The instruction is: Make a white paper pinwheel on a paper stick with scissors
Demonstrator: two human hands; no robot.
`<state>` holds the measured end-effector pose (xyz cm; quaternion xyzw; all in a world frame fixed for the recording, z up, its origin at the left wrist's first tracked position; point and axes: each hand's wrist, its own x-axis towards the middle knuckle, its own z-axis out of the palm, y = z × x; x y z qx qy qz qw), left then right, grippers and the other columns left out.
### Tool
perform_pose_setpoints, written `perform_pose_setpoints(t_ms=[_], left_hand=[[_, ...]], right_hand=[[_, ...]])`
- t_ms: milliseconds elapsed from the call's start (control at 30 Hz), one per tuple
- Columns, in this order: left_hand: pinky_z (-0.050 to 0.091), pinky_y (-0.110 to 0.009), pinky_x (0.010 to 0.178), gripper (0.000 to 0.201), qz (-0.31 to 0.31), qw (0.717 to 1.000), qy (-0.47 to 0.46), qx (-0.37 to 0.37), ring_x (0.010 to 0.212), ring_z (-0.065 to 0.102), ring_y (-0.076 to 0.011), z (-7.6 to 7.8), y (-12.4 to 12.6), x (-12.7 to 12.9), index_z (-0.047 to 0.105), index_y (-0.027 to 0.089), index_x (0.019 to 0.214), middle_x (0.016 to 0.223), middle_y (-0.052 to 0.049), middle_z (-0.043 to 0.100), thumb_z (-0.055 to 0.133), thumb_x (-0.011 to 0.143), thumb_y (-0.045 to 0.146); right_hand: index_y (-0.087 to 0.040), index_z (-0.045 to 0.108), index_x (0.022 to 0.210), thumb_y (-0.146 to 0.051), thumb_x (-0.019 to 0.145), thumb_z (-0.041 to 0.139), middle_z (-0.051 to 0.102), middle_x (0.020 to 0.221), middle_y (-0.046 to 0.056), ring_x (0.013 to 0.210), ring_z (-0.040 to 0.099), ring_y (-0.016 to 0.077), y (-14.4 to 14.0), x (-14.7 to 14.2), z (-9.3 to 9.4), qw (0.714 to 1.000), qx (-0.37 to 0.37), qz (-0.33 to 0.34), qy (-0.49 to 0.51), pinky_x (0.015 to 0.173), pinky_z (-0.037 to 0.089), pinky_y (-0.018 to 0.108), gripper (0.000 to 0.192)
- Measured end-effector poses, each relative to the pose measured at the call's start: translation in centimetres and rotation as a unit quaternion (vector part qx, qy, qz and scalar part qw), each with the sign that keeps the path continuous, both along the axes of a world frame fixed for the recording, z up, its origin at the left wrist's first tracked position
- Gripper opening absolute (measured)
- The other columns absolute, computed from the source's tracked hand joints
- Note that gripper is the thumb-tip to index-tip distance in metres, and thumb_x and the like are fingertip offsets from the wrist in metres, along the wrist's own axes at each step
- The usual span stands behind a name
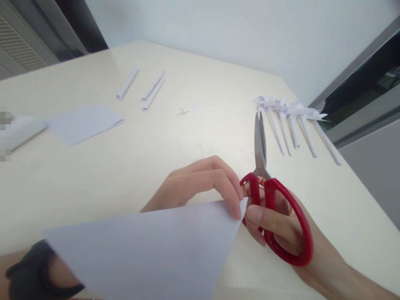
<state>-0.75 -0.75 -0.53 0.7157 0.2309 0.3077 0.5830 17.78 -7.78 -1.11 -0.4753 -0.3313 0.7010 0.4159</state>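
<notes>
A white sheet of paper [150,254] spans the lower foreground, its upper right corner pinched by my left hand [200,179]. The sheet covers part of my left forearm. My right hand [281,229] holds red-handled scissors [260,146], whose blades point away from me and are nearly closed. My right thumb and fingers also meet at the paper's corner, close to my left fingertips. Whether the right fingers grip that corner too, I cannot tell.
Several paper pinwheels on rolled sticks [293,121] lie at the right. Rolled paper tubes [153,91] rest toward the back, near small paper scraps [196,108]. Folded paper [87,125] lies at the left beside a white object [25,129]. A wall [212,29] borders the white table [203,83].
</notes>
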Motion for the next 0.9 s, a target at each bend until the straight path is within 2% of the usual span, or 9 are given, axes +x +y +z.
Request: perform_pose_setpoints(t_ms=[167, 367, 433, 500, 600, 667, 767, 900], left_hand=[[0.045, -0.024, 0.069, 0.014, 0.005, 0.998, 0.032, 0.056, 0.074, 0.056, -0.0155, 0.1, -0.5, 0.1, 0.069, 0.022, 0.067, 0.088, -0.004, 0.06, 0.063, 0.079, 0.028], [0.046, -0.023, 0.067, 0.014, 0.012, 0.998, 0.035, 0.053, 0.072, 0.056, -0.0141, 0.1, -0.8, 0.4, 0.07, 0.02, 0.068, 0.084, -0.004, 0.058, 0.062, 0.08, 0.022], [0.046, -0.022, 0.069, 0.012, -0.008, 0.999, 0.025, 0.019, 0.075, 0.057, -0.0141, 0.2, -0.6, 0.5, 0.07, 0.019, 0.07, 0.083, -0.004, 0.059, 0.062, 0.079, 0.017], [0.045, -0.022, 0.071, 0.015, -0.041, 0.997, 0.03, -0.05, 0.079, 0.057, -0.0146, 0.2, -0.4, 0.5, 0.069, 0.019, 0.073, 0.084, -0.003, 0.06, 0.058, 0.081, 0.012], [0.041, -0.021, 0.06, 0.017, -0.082, 0.977, 0.046, -0.191, 0.07, 0.053, -0.0116, 0.0, -0.1, 0.5, 0.064, 0.02, 0.078, 0.078, -0.001, 0.058, 0.049, 0.086, 0.019], [0.039, -0.02, 0.057, 0.008, -0.089, 0.96, 0.039, -0.263, 0.065, 0.05, -0.01, -0.3, -0.1, 0.7, 0.058, 0.019, 0.079, 0.074, 0.002, 0.056, 0.055, 0.084, 0.024], [0.04, -0.02, 0.06, 0.018, -0.088, 0.945, 0.042, -0.311, 0.069, 0.051, -0.0099, -0.7, -0.2, 1.0, 0.05, 0.019, 0.077, 0.075, 0.003, 0.056, 0.068, 0.075, 0.021], [0.037, -0.019, 0.057, 0.019, -0.084, 0.935, 0.081, -0.334, 0.064, 0.05, -0.0076, -0.6, -0.2, 1.3, 0.049, 0.019, 0.078, 0.071, 0.004, 0.054, 0.068, 0.074, 0.017]], right_hand=[[-0.023, 0.056, 0.084, -0.012, 0.075, 0.065, 0.054, 0.06, -0.006, 0.053, 0.045, 0.0084, -0.1, 0.1, 0.1, 1.0, 0.006, 0.008, 0.02, 0.05, 0.037, 0.02, 0.017], [-0.023, 0.054, 0.086, -0.01, 0.079, 0.06, 0.054, 0.061, -0.007, 0.052, 0.045, 0.0064, 0.0, 0.2, 0.3, 0.999, 0.023, 0.006, -0.032, 0.047, 0.036, 0.017, 0.016], [-0.022, 0.053, 0.082, -0.009, 0.078, 0.061, 0.056, 0.065, -0.007, 0.052, 0.045, 0.0056, 0.2, 0.2, 0.5, 0.998, 0.026, 0.001, -0.064, 0.045, 0.036, 0.016, 0.016], [-0.022, 0.052, 0.081, -0.009, 0.078, 0.061, 0.057, 0.068, -0.007, 0.051, 0.045, 0.0049, 0.4, 0.3, 0.6, 0.996, 0.029, -0.001, -0.085, 0.043, 0.036, 0.015, 0.016], [-0.022, 0.05, 0.079, -0.007, 0.076, 0.062, 0.059, 0.071, -0.007, 0.05, 0.045, 0.0038, 0.7, 0.4, 0.9, 0.994, 0.042, -0.007, -0.103, 0.042, 0.035, 0.014, 0.02], [-0.022, 0.048, 0.078, -0.003, 0.072, 0.064, 0.059, 0.07, -0.007, 0.051, 0.047, 0.0036, 0.8, 0.4, 1.1, 0.992, 0.058, -0.012, -0.111, 0.043, 0.036, 0.013, 0.025], [-0.022, 0.047, 0.076, 0.0, 0.069, 0.066, 0.058, 0.068, -0.008, 0.053, 0.05, 0.0041, 1.0, 0.1, 1.2, 0.991, 0.067, -0.018, -0.11, 0.045, 0.038, 0.013, 0.03], [-0.022, 0.047, 0.077, 0.001, 0.068, 0.066, 0.057, 0.066, -0.009, 0.05, 0.048, 0.0031, 1.0, -0.1, 1.3, 0.993, 0.059, -0.024, -0.101, 0.043, 0.035, 0.012, 0.031]])
